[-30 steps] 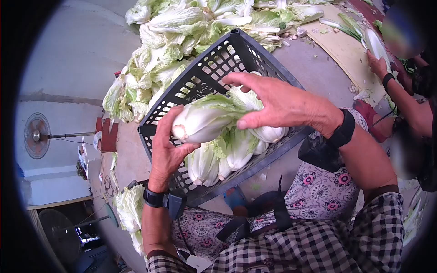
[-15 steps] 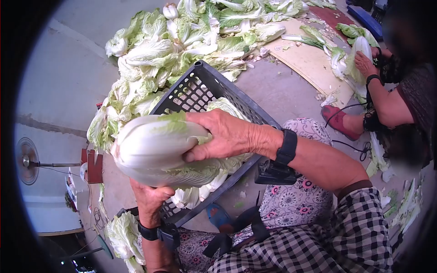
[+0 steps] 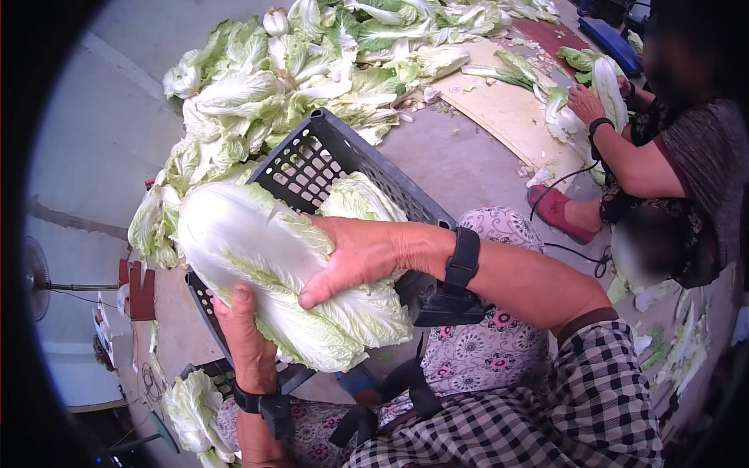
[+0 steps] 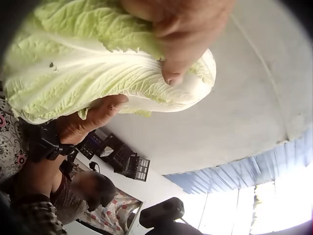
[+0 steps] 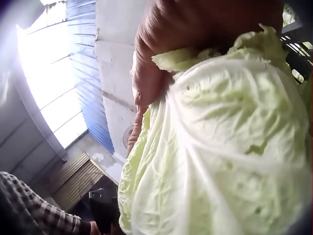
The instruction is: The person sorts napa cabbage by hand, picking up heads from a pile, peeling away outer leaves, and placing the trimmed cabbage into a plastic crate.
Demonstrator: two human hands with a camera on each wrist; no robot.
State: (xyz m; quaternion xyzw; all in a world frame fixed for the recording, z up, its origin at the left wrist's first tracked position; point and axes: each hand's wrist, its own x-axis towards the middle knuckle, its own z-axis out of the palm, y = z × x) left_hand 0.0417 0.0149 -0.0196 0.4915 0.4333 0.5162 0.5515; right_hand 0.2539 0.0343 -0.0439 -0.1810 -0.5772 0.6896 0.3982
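Observation:
A large napa cabbage (image 3: 234,226), white at the base and pale green and ruffled at the leafy end, is held up over the near part of a black plastic crate (image 3: 343,140). My left hand (image 3: 248,331) grips its lower side, thumb on top, the other fingers hidden beneath. On the other side my right hand (image 3: 363,249) holds the leafy part with the thumb across the leaves. In the left wrist view, the left fingers (image 4: 178,54) press near the pale end. Crinkled outer leaves (image 5: 220,137) fill much of the right wrist view.
Another napa cabbage (image 3: 363,199) lies in the crate. Behind it spreads a big heap of cabbages and leaves (image 3: 242,109). At the right, a seated person (image 3: 644,160) handles a cabbage beside a tan board (image 3: 499,105). More cabbage (image 3: 195,409) sits at the lower left.
The cabbage has come up out of the crate toward the head camera and now tilts, leafy end toward my body. My right hand, spread beside it a second ago, has taken hold.

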